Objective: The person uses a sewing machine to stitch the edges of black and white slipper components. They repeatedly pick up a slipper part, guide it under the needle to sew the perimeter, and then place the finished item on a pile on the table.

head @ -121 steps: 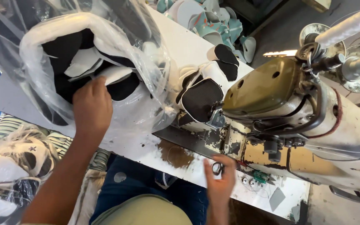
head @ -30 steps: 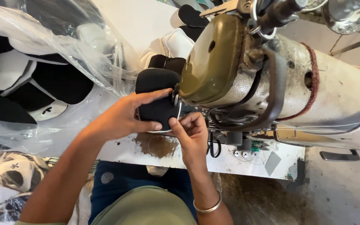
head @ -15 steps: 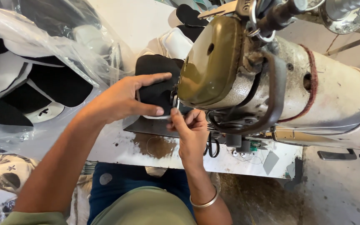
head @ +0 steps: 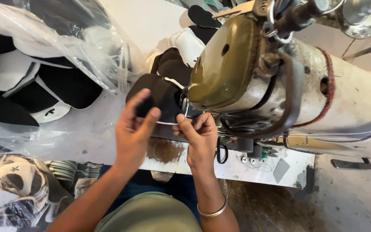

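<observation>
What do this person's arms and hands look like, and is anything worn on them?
Both forearms are bare, no sleeves or gloves in view. The left hand wears nothing visible. The right hand is also bare, with a thin silver-coloured metal bangle around its wrist.
</observation>
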